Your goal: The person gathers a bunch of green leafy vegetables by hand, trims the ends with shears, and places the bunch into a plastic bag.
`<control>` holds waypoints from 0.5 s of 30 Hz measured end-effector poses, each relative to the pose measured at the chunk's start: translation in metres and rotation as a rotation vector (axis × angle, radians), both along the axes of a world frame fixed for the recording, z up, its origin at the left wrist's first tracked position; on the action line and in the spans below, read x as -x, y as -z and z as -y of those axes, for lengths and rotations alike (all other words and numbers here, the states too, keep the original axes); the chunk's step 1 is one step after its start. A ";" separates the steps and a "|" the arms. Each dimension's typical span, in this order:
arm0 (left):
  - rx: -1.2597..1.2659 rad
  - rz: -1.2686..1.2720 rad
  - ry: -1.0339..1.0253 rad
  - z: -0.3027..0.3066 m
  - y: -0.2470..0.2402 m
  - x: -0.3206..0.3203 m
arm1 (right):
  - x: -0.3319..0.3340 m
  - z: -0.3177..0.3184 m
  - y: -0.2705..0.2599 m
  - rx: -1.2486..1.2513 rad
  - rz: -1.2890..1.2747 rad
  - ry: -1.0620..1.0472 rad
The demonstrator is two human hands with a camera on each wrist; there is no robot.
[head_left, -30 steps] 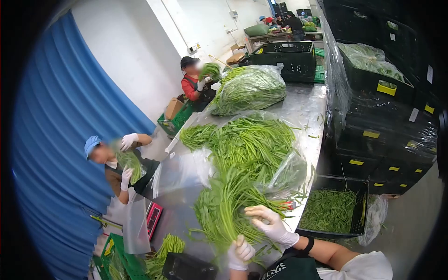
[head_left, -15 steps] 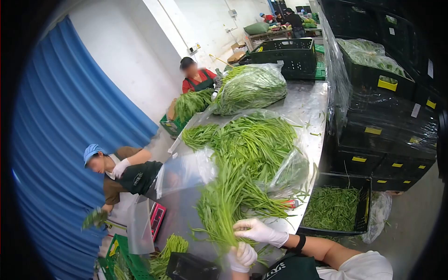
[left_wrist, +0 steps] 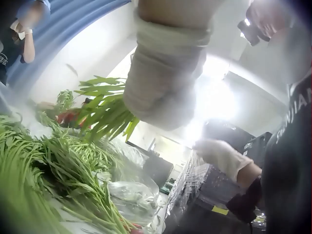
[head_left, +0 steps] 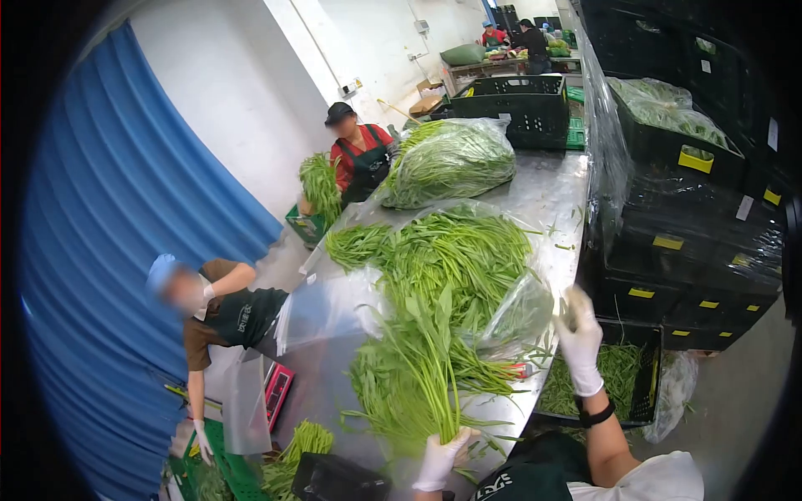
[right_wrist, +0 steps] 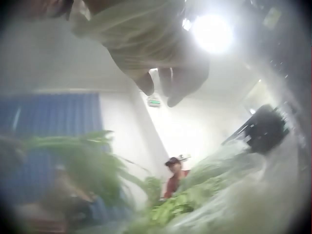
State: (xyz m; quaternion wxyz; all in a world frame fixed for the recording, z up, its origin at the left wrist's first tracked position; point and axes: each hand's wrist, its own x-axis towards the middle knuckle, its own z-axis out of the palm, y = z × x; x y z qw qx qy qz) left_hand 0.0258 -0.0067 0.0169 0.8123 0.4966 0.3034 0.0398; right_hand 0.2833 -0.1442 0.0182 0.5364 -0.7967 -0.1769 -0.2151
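My gloved left hand (head_left: pixel 443 461) grips the stems of an upright bunch of leafy greens (head_left: pixel 434 359) at the table's near end. Leaves stick out past that hand in the left wrist view. Out to the right, my gloved right hand (head_left: pixel 581 338) is raised by the table edge, overlapping a black crate of loose leaves (head_left: pixel 622 367) in the head view. Its fingers are loosely bent, and nothing shows in them. A big heap of the same long-stemmed greens (head_left: pixel 451 255) spreads over the table beyond the bunch, with clear plastic bag film (head_left: pixel 522 309) at its right side.
A full clear bag of greens (head_left: pixel 451 163) and a black crate (head_left: pixel 514 108) stand farther along the metal table (head_left: pixel 547 179). Stacked black crates (head_left: pixel 668 250) line the right. Two people work on the left, near a red scale (head_left: pixel 280 392) and a green crate (head_left: pixel 238 459).
My right hand has left the bunch and swung right, past the table edge. The left hand keeps its grip on the stems. The person in the blue cap has lowered an arm toward the green crate.
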 end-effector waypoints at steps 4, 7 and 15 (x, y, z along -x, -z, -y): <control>-0.264 -0.087 -0.060 0.002 0.018 -0.010 | 0.061 -0.024 -0.016 0.015 0.257 -0.616; -0.539 -0.111 -0.101 0.006 0.021 -0.011 | 0.089 -0.044 -0.022 0.223 0.399 -0.712; -0.850 -0.225 -0.145 0.003 0.024 -0.008 | 0.088 -0.064 -0.014 0.230 0.255 -0.826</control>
